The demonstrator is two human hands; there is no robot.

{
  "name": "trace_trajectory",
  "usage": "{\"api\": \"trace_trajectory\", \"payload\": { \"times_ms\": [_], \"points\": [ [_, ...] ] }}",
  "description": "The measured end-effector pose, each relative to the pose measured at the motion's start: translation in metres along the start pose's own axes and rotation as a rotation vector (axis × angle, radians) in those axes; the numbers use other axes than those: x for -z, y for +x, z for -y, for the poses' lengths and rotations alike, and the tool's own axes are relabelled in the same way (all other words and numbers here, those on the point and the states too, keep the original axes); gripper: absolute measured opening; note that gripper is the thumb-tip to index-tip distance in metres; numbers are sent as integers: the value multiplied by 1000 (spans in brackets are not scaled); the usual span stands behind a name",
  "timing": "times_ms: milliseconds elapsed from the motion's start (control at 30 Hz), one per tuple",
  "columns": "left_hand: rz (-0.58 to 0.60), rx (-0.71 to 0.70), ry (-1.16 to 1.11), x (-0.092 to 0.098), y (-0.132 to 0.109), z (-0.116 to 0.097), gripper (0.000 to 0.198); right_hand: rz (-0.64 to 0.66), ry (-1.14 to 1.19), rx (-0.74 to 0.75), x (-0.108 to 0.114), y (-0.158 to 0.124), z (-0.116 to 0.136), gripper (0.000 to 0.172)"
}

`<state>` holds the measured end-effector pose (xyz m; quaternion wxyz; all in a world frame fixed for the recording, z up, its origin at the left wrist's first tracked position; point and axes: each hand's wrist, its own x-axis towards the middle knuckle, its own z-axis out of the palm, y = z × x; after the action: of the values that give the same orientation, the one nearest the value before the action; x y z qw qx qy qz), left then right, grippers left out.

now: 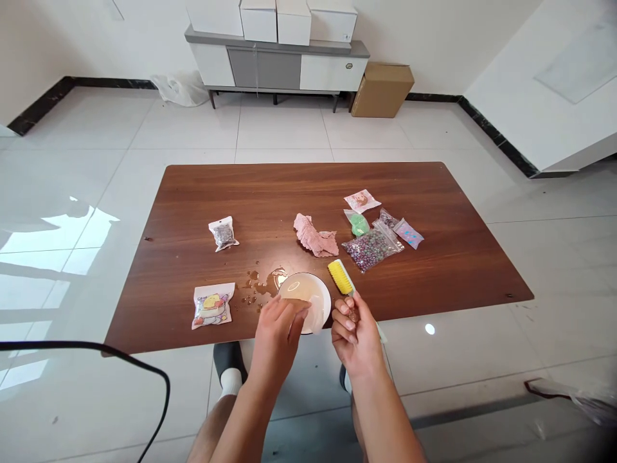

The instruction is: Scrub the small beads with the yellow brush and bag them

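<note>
Left hand (276,337) half curled over a translucent tan sheet (295,290) in a white plate (320,302), fingers on the sheet; grip cannot be told. Right hand (354,337) closed around the stem of a yellow corn-shaped tool (341,276), head toward 11 o'clock. On the wooden tabletop (308,190), from the plate: spilled liquid (255,286) at 10 o'clock, printed packet (212,305) at 9, crumpled pink sheet (314,236) at 12, clear bag of mixed beads (372,249) at 2.

Tan goo (294,290) on plate, yellow corn tool (341,277)
</note>
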<state>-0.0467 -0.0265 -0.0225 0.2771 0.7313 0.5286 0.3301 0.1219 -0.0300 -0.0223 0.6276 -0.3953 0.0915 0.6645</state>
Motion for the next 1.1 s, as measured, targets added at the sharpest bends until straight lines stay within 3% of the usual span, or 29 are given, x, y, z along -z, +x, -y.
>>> {"api": "trace_trajectory", "payload": {
  "times_ms": [233,367,500,667,867,967,1100],
  "points": [
    [-93,-135,257,8,1,3,21,-27,-249,-98,2,-5,-14,38],
    [-79,-91,180,10,2,5,20,54,-425,-126,-3,-13,-13,47],
    [-88,-27,30,11,3,9,17,163,-707,-77,-6,-18,-11,59],
    [-10,-166,114,21,3,13,19,321,-1102,-3,-5,-21,-7,58],
    [72,-273,113,31,3,13,23,319,-1394,101,-6,-22,-1,49],
    [66,-221,29,30,3,13,22,322,-1422,105,-5,-21,2,44],
    [6,-73,-153,28,2,13,17,410,-1304,-36,0,-19,7,43]
  ]
}}
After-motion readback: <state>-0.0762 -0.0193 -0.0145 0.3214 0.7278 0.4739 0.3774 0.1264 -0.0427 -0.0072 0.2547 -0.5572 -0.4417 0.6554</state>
